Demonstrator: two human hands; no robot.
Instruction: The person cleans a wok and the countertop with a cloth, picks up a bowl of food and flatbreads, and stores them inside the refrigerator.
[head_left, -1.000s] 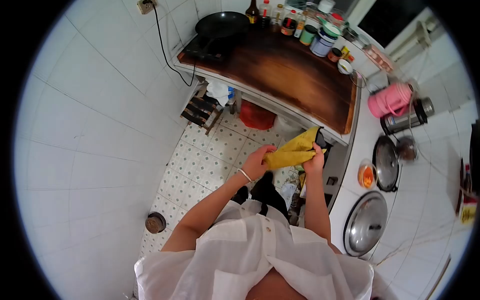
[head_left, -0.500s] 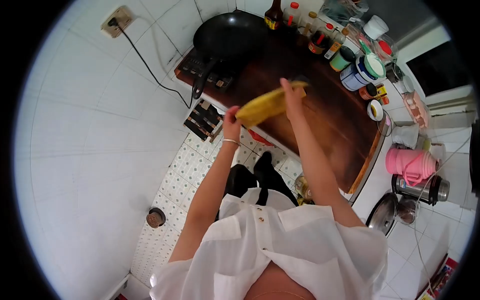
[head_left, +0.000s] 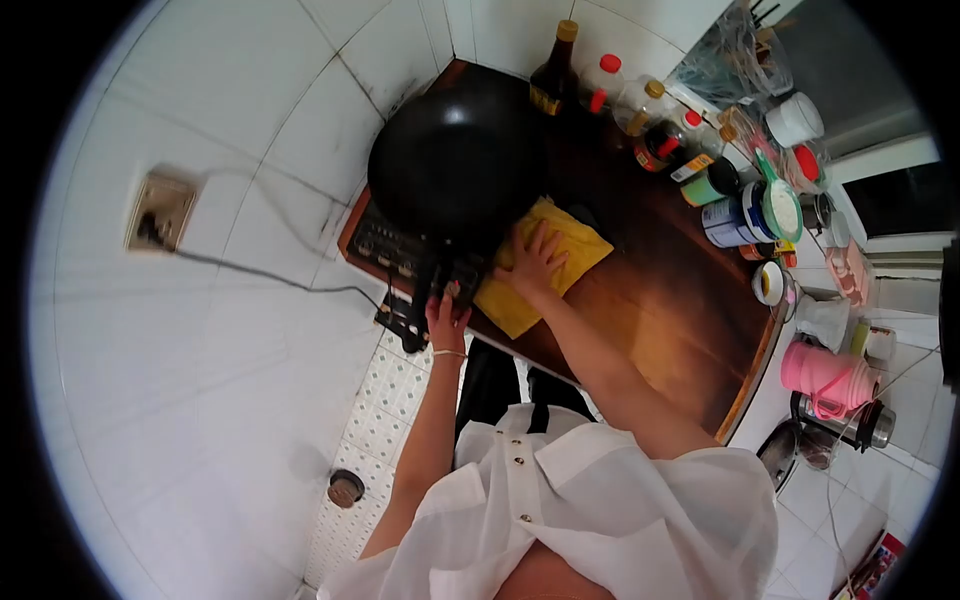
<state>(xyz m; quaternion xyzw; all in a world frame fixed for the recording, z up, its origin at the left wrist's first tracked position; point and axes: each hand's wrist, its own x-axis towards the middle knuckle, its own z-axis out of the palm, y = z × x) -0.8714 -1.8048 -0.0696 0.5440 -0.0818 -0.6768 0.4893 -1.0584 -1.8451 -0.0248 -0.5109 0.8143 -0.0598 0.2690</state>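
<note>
A yellow cloth (head_left: pixel 580 245) lies spread on the dark brown wooden counter, close to the wok. My right hand (head_left: pixel 535 264) presses flat on it with the fingers apart. To the left, my left hand (head_left: pixel 446 315) is at the handle of the black wok (head_left: pixel 455 165), its fingers curled around the handle's end; the dark handle is hard to make out there. The wok sits over a black stove (head_left: pixel 385 245) whose front panel shows below its rim.
Several sauce bottles (head_left: pixel 555 75) and jars line the counter's back edge. A small white bowl (head_left: pixel 768 283) and a pink thermos (head_left: pixel 825 378) stand at the right. From a wall socket (head_left: pixel 162 212), a black cable runs toward the stove.
The cloth, held up between both hands before, now lies on the counter under my right hand. My left hand has let go of it and moved to the wok's handle. The view has shifted closer.
</note>
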